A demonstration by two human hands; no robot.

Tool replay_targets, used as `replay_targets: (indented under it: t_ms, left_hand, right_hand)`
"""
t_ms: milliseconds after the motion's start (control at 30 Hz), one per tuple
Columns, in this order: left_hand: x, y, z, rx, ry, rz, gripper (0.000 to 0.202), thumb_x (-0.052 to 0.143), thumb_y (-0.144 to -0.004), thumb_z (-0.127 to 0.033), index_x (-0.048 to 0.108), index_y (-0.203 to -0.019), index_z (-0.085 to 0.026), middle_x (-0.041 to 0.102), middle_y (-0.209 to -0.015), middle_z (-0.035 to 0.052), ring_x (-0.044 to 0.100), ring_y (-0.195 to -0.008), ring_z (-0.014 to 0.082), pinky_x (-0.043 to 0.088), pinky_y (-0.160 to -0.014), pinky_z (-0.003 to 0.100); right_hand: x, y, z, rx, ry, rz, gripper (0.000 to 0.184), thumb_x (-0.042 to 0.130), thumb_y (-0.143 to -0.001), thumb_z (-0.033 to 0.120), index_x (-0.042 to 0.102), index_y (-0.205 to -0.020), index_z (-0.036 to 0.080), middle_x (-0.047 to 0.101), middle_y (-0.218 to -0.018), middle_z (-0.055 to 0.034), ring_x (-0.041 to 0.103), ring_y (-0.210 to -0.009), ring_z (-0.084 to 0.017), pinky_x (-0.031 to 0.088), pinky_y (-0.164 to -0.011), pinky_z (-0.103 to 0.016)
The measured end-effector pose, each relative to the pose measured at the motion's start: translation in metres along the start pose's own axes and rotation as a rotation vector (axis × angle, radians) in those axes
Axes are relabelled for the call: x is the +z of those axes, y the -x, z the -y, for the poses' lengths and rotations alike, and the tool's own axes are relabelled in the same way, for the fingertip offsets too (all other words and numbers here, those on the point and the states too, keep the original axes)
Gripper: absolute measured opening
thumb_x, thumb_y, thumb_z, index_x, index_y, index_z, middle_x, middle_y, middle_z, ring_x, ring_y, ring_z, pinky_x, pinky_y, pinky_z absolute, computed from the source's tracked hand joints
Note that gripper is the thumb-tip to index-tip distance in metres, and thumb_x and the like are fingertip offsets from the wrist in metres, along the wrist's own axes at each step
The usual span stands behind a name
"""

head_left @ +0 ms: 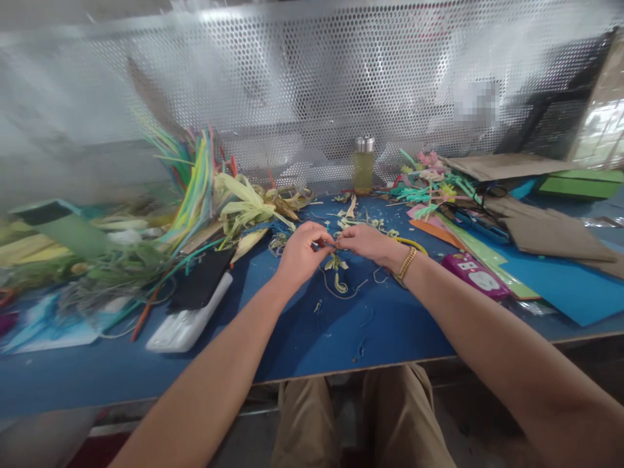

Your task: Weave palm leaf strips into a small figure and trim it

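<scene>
My left hand (302, 250) and my right hand (368, 244) meet fingertip to fingertip above the blue table (312, 325). Both pinch a small, thin piece between them that I cannot make out. A gold bracelet (406, 264) sits on my right wrist. Just below the hands lie curled pale green strips (337, 273) and a thin wire or cord on the table.
A heap of coloured strips and leaves (205, 188) lies at the left, with a black and white case (192, 305) in front. A yellow bottle (364, 166) stands at the back. Coloured paper sheets (550, 273), cardboard (546, 234) and a purple pouch (475, 276) lie at the right.
</scene>
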State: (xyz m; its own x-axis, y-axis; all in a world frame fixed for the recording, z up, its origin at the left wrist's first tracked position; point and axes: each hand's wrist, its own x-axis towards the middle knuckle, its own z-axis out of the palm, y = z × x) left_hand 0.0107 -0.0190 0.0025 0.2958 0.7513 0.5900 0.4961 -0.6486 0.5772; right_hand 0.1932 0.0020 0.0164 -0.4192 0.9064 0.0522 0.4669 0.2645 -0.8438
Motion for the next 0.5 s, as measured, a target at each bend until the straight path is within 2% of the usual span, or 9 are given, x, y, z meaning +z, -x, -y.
replay_targets:
  t_ms: [233,500]
  left_hand:
    - [-0.0064,-0.0007,-0.0075,0.079,-0.160,0.035,0.010,0.061,-0.080,-0.017,0.069,-0.077,-0.021,0.062,-0.091,0.0031,0.057,-0.085,0.0150,0.048,-0.072,0.028]
    - [-0.0056,-0.0018,-0.0060,-0.008,-0.110,0.024,0.007,0.061,-0.076,-0.017,0.068,-0.076,-0.019,0.062,-0.089,0.0028,0.058,-0.076,0.0132,0.050,-0.073,0.029]
  right_hand:
    - [0.0018,-0.0003,0.0007,0.080,-0.191,0.036,0.022,0.059,-0.072,0.025,0.044,-0.056,0.019,0.033,-0.050,0.0067,0.028,-0.048,-0.007,0.022,-0.047,-0.024]
    - [0.0015,0.0008,0.0031,0.118,-0.234,0.050,0.017,0.059,-0.071,0.022,0.047,-0.058,0.019,0.035,-0.050,0.0066,0.031,-0.047,-0.007,0.025,-0.045,-0.022]
